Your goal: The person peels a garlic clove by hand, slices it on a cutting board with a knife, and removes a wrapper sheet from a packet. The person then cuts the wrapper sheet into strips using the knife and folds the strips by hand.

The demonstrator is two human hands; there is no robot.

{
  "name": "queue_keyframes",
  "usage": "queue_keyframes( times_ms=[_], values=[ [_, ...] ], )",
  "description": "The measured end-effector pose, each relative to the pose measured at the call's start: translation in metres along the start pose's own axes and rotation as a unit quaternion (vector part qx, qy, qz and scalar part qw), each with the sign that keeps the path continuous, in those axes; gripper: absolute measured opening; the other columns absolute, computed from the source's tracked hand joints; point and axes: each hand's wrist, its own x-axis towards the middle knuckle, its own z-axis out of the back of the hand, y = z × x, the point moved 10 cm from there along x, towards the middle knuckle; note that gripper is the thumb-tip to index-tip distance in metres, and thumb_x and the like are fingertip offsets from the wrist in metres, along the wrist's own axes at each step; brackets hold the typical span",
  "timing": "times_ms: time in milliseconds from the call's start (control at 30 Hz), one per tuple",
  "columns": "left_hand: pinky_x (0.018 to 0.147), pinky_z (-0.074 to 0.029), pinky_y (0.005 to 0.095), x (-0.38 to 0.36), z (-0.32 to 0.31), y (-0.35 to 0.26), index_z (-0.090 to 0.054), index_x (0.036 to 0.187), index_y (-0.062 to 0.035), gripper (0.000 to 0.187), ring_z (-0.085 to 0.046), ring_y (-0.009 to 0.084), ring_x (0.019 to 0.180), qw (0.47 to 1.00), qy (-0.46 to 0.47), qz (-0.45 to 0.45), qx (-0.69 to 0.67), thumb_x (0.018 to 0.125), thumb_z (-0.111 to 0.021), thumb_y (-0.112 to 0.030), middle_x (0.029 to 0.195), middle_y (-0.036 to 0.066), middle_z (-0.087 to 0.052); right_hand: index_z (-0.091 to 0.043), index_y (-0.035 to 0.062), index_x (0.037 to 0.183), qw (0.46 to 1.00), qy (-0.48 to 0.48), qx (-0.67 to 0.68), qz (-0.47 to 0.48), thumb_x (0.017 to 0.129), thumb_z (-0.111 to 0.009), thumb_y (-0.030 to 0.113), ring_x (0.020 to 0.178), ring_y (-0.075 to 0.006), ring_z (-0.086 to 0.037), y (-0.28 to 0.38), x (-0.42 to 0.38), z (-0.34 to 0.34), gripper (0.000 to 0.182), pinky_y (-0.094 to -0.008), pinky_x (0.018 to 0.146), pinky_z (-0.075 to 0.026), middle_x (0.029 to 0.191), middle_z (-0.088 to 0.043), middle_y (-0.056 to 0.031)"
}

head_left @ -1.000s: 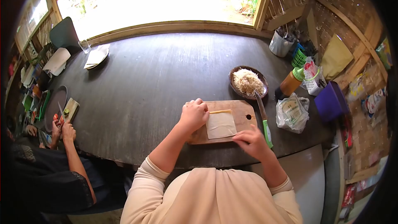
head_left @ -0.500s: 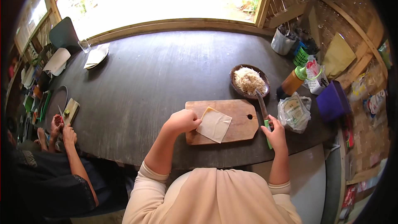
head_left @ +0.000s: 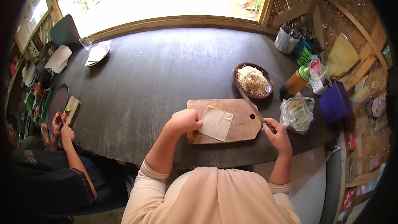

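On a wooden cutting board point(head_left: 244, 130) lies a pale square spring roll wrapper point(head_left: 217, 124), nearly flat. My left hand point(head_left: 187, 121) is closed at the wrapper's left edge, over the board's left side; its fingertips are partly hidden. My right hand point(head_left: 277, 134), right of the board, grips a knife point(head_left: 253, 106) by its green handle. The blade, blurred by motion, points up and left across the board's far right corner. Behind it, a brown bowl point(head_left: 268, 93) holds pale shredded filling point(head_left: 252, 79).
Right of the board are a plastic bag point(head_left: 297, 113), a green-capped bottle point(head_left: 295, 82) and a purple container point(head_left: 335, 103). At left, another person's hands point(head_left: 62, 130) hold a knife beside a small board point(head_left: 73, 108). A plate with white sheets point(head_left: 98, 54) sits farther back.
My right hand has turned the knife, swinging its blade left from beside the bowl to over the board's corner. My left hand stays at the wrapper's edge.
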Motion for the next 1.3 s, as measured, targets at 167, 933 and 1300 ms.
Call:
queue_keyframes(
  times_ms=[167,933,1300],
  values=[
    [0.064,-0.051,0.0355,0.000,-0.016,-0.001,-0.074,0.073,-0.0044,0.030,-0.065,0.0215,0.063,0.997,0.070,-0.028,0.022,0.085,-0.058,-0.027,0.067,0.010,-0.069,-0.067,0.0050,0.112,0.987,0.134,-0.066,0.056,0.086,-0.066,0.012,0.076,-0.0207,-0.065,0.053,0.030,-0.040,0.027,-0.0308,0.073,-0.051,0.089,-0.069,-0.0135],
    [0.074,-0.049,0.0359,0.013,0.049,-0.006,-0.064,0.097,-0.0019,0.015,-0.061,0.0226,0.080,0.907,-0.358,-0.120,-0.184,0.090,-0.059,-0.014,0.092,0.011,-0.063,-0.072,0.0104,0.094,0.960,0.176,-0.117,0.182,0.087,-0.068,0.022,0.071,-0.0301,-0.063,0.058,0.067,-0.081,0.015,-0.0388,0.064,-0.051,0.080,-0.064,-0.0100],
    [0.088,-0.036,0.0393,-0.007,0.057,-0.040,-0.063,0.103,-0.0128,0.017,-0.057,0.0236,0.101,0.872,-0.462,-0.159,-0.028,0.086,-0.060,-0.013,0.108,0.005,-0.060,-0.070,0.0055,0.097,0.963,0.192,-0.094,0.162,0.088,-0.065,0.017,0.078,-0.0340,-0.064,0.048,0.070,-0.079,0.015,-0.0398,0.071,-0.051,0.088,-0.066,-0.0141]
  ],
)
